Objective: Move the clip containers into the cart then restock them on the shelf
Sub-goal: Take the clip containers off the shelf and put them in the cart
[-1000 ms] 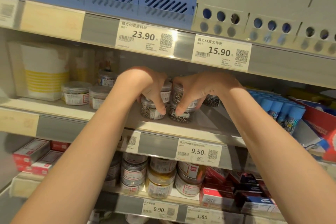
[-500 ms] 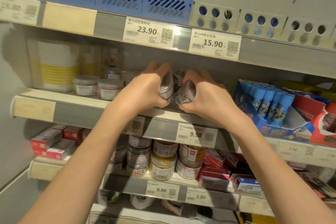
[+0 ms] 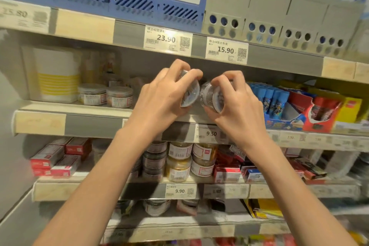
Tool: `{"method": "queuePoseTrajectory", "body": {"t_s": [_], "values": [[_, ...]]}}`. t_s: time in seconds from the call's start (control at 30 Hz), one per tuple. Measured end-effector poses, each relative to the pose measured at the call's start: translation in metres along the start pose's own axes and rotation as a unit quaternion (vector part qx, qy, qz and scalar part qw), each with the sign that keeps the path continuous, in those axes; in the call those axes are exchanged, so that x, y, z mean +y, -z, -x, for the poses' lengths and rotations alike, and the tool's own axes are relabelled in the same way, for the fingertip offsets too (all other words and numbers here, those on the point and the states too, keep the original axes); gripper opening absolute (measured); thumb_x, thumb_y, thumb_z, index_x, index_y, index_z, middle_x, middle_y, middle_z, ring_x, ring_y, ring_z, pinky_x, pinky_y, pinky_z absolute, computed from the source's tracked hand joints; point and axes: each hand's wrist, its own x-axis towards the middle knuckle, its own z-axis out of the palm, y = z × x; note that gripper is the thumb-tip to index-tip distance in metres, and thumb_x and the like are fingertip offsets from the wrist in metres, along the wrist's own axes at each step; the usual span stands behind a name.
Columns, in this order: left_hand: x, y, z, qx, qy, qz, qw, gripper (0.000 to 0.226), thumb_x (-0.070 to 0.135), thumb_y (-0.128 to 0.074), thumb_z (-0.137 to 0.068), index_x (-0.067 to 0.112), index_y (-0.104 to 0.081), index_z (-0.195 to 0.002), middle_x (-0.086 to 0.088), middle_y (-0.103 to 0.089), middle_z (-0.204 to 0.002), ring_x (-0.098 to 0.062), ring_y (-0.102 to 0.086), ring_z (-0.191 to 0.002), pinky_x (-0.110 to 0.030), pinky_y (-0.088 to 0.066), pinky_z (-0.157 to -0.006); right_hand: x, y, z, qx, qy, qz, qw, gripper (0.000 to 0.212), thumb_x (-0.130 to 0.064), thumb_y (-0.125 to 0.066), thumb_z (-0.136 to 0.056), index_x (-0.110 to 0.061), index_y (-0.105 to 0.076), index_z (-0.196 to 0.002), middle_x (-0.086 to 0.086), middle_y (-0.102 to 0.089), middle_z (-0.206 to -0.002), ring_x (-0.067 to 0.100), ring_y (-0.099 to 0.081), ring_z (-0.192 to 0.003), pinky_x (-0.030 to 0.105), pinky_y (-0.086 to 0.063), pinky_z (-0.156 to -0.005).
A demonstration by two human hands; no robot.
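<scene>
My left hand (image 3: 161, 96) and right hand (image 3: 235, 106) each gripped tilted clip containers (image 3: 190, 94), side by side, just clear of the middle shelf (image 3: 95, 128); no cart was in view.

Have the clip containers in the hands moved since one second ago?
Yes. The clip containers were resting on the shelf above the 9.50 tag; now both hands hold them lifted off it, tilted, toward the camera.
</scene>
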Motion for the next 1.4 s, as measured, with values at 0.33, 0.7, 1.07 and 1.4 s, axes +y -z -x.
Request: {"method": "queuePoseTrajectory", "body": {"t_s": [0.33,0.7,1.07,1.4], "values": [[0.058,-0.008,0.017,0.025,-0.070,0.124,0.989,0.058,0.023,-0.074,-0.073,0.029,-0.038,-0.119,0.000,-0.042,-0.119,-0.024,-0.052,-0.100,-0.039,-0.048,-0.053,0.003,0.055,0.076,-0.001,-0.079,0.096,0.992,0.047,-0.025,-0.076,-0.072,-0.019,-0.045,-0.106,0.005,-0.047,-0.111,0.025,-0.054,-0.086,0.026,-0.035,-0.050],[0.164,-0.098,0.067,-0.100,-0.142,0.274,0.946,0.065,0.026,-0.078,-0.069,0.029,-0.036,-0.120,0.002,-0.038,-0.119,-0.030,-0.054,-0.099,-0.042,-0.051,-0.054,0.040,0.096,0.216,-0.111,-0.262,0.154,0.946,0.043,-0.035,-0.074,-0.074,-0.022,-0.047,-0.105,0.001,-0.045,-0.109,0.027,-0.057,-0.084,0.033,-0.044,-0.048],[0.275,-0.193,0.106,-0.271,-0.160,0.334,0.888,0.059,0.028,-0.076,-0.074,0.026,-0.043,-0.123,0.001,-0.041,-0.123,-0.022,-0.050,-0.107,-0.037,-0.049,-0.059,0.106,0.132,0.352,-0.233,-0.453,0.174,0.843,0.048,-0.040,-0.070,-0.078,-0.022,-0.045,-0.114,-0.001,-0.039,-0.119,0.022,-0.054,-0.093,0.028,-0.037,-0.058],[0.400,-0.270,0.141,-0.415,-0.191,0.362,0.812,0.059,0.033,-0.073,-0.074,0.026,-0.041,-0.123,0.005,-0.037,-0.127,-0.018,-0.051,-0.106,-0.038,-0.049,-0.074,0.162,0.150,0.459,-0.281,-0.555,0.167,0.765,0.052,-0.040,-0.069,-0.078,-0.022,-0.043,-0.120,0.000,-0.039,-0.125,0.025,-0.054,-0.098,0.032,-0.043,-0.060]]}}
